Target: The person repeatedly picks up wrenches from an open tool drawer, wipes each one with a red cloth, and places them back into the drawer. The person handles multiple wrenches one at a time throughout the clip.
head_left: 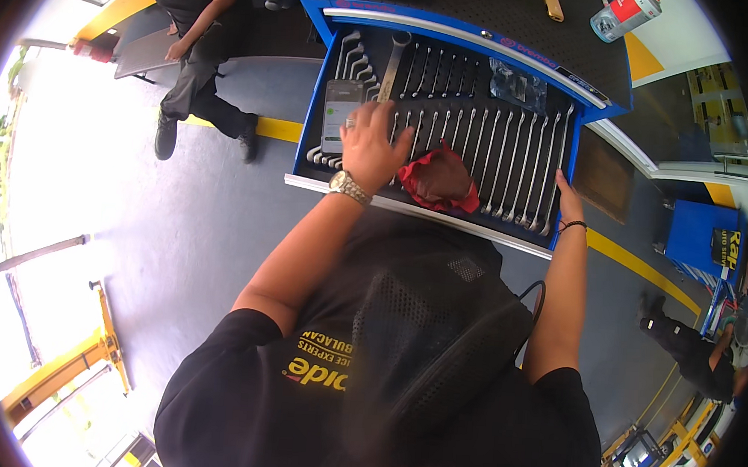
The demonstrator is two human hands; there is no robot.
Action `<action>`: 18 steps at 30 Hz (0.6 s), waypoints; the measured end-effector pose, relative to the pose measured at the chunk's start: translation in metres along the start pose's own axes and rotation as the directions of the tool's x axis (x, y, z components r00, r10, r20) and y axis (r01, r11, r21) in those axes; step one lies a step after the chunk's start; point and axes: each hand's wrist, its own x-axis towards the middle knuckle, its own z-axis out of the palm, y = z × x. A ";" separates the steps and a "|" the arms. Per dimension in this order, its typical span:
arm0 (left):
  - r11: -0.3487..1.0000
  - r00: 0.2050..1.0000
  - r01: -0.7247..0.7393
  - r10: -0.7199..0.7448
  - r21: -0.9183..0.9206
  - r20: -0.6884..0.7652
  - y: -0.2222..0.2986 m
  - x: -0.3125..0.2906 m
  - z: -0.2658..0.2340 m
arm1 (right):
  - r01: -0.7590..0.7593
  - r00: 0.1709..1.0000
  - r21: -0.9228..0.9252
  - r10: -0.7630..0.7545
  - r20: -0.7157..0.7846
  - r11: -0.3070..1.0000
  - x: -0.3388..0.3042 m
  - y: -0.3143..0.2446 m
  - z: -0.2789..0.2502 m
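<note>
A pulled-out blue tool drawer (296,155) holds rows of wrenches in a black liner. My left hand (374,144), a watch on its wrist, is over the left part with its fingers spread. Its fingertips lie by the handle of a large combination wrench (393,68); whether they touch it, I cannot tell. A phone (340,116) lies on the wrenches beside that hand. Just right of the hand sits a crumpled red and brown cloth (442,179). My right hand (569,201) grips the drawer's right edge, most of its fingers hidden.
Above the drawer, the cabinet's black top (457,1) carries a spray can (624,16). A clear plastic packet (517,86) lies among the wrenches. One person (201,43) sits on a bench at upper left; another (696,352) is at far right near a blue cart (698,234).
</note>
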 end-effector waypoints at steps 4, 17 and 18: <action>0.915 0.956 0.245 -0.283 0.320 0.076 -0.050 0.034 -0.011 | 0.113 0.992 -0.099 -0.117 -0.040 0.989 0.016 0.010 -0.009; 0.940 0.949 0.248 -0.284 0.233 0.137 -0.025 0.036 -0.042 | 0.563 0.443 -0.564 -0.797 -0.411 0.604 -0.047 0.003 0.030; 0.966 0.971 0.188 -0.210 0.178 0.112 -0.009 0.033 -0.052 | 0.609 0.587 -0.389 -0.722 -0.365 0.691 -0.071 -0.009 0.046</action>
